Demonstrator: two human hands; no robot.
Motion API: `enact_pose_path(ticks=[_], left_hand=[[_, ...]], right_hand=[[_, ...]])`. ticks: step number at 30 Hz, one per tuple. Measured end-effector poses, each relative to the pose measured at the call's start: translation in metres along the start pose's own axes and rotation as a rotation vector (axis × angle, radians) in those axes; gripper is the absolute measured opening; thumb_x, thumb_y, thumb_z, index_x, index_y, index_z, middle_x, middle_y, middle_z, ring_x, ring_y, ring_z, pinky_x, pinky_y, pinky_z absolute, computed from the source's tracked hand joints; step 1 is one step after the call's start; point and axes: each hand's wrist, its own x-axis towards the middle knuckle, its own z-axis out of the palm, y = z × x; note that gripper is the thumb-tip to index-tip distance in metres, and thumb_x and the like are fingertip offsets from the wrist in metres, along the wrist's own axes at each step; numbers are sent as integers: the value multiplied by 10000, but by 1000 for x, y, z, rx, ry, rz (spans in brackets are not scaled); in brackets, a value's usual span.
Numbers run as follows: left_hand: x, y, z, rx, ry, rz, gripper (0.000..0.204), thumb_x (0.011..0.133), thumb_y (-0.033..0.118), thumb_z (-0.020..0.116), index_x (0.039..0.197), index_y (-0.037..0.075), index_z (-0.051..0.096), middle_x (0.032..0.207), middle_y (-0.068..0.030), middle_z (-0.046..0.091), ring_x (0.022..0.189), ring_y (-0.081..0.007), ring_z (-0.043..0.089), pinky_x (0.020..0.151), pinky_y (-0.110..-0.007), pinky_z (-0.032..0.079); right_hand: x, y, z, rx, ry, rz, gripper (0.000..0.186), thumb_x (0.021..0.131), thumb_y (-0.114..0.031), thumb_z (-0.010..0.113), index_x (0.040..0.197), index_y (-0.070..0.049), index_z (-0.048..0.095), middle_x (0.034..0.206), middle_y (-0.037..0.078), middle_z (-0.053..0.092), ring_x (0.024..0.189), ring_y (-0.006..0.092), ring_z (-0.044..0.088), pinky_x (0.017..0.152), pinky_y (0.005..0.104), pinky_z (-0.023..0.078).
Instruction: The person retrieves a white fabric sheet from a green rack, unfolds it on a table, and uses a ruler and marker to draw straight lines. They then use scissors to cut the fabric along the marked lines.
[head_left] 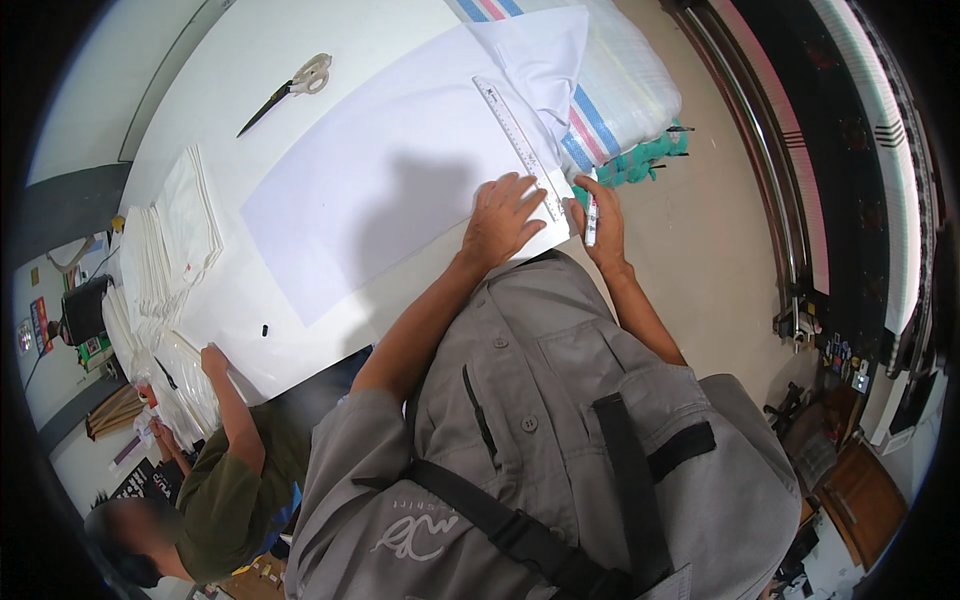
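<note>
A sheet of thin white fabric [330, 200] lies spread on the white table [210, 300], bunched at its far right end. Near that end a clear ruler [508, 128] rests on it at a slant. My left hand [500, 218] lies flat with its fingers spread, the fingertips at the ruler's near part; whether they press on it I cannot tell. Just past the table's right corner, my right hand [608, 228] is closed around a white marker [591, 222]. A small black cap [265, 330] lies apart on the table at the left.
Scissors with pale handles [312, 76] lie at the far left of the fabric. Stacks of folded white cloth [165, 250] fill the left edge, beside a co-worker in a dark green shirt [225, 510]. A striped sack [625, 90] stands against the right edge. A large machine [850, 150] is farther right.
</note>
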Motion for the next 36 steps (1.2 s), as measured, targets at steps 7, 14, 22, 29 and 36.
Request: enact_pose_path(ticks=[7,14,22,29,36], left_hand=[[-5,-1,10,113,-133,163,562,992,478,627,1481,208,563,1554,-11,503,1472,-272,390,1184,-554,313],[-6,-5,10,157,-148,221,572,986,479,629,1499,237,551,1586,12,480,1497,-195,384,1203,-545,280],[-6,-13,10,147,-195,219,647,975,510,613,1503,144,537,1611,-5,463,1514,-187,372,1237,-537,252],[-6,-18,16,132,-162,288,647,953,496,632,1486,138,553,1613,0,467,1505,-191,388,1224,-546,295],[-3,-14,7,162,-179,308,585,959,460,648,1461,166,591,1605,32,477,1497,-178,396,1221,-559,297]], right_hand=[[-8,3,19,139,-22,159,478,953,-119,774,1387,-39,590,1261,168,694,1173,285,656,1009,398,509],[-8,3,20,256,-49,254,464,975,-101,725,1407,-40,565,1256,181,689,1152,289,666,984,389,516],[-8,-6,13,308,-77,329,442,977,-17,665,1407,-38,564,1260,171,686,1129,245,667,971,352,512],[-16,2,11,369,-136,386,496,996,-6,617,1477,-24,498,1364,177,635,1236,227,605,1042,342,484],[-13,-4,12,405,-126,428,515,1011,-14,615,1504,-28,467,1387,178,617,1249,227,592,1073,345,470]])
